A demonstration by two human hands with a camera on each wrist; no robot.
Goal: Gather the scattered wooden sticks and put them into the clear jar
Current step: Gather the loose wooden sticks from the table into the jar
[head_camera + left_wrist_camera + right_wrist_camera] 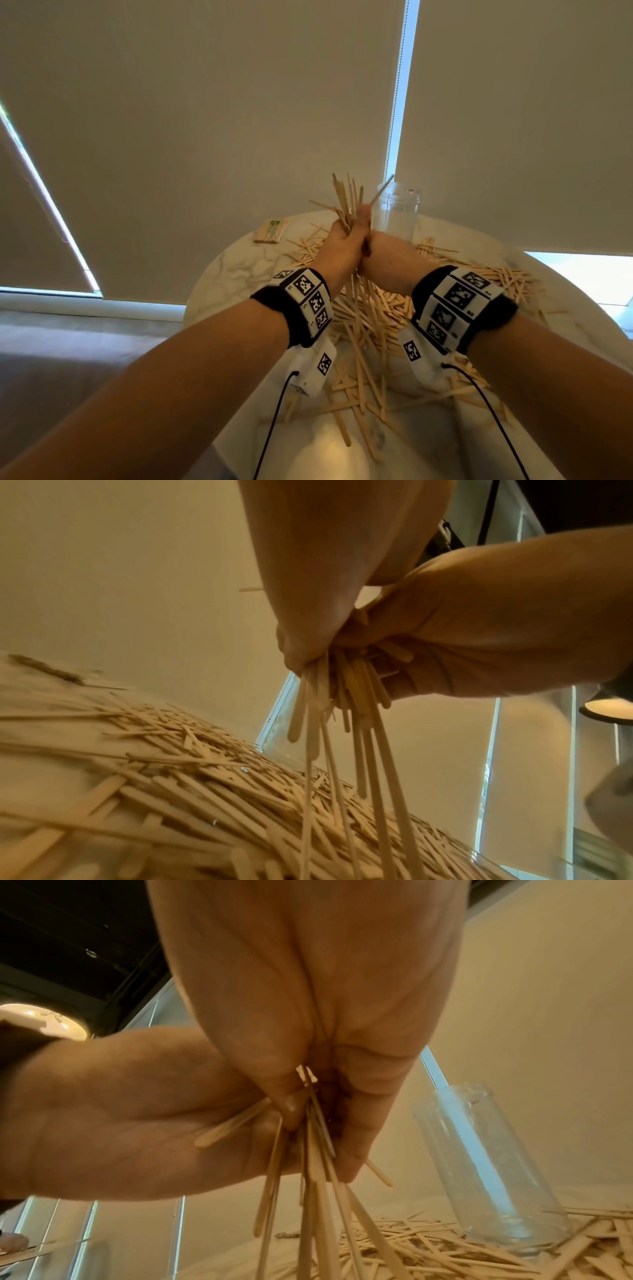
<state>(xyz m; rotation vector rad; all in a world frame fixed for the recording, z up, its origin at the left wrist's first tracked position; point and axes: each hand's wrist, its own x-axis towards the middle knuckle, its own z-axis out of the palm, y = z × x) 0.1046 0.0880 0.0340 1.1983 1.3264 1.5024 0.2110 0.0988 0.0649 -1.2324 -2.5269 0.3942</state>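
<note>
Both hands are clasped together round one bundle of wooden sticks (345, 200), held upright above the table. My left hand (342, 245) grips the bundle from the left and my right hand (390, 255) grips it from the right. Stick ends fan out above the fists and hang below them (342, 696). The clear jar (397, 214) stands upright just behind and right of the hands, apparently empty (479, 1164). Many loose sticks (370, 318) lie in a pile on the table beneath my wrists.
The round marble table (233, 270) carries the pile across its middle and right side. A flat packet of sticks (270, 231) lies at the far left edge. Roller blinds hang close behind the table.
</note>
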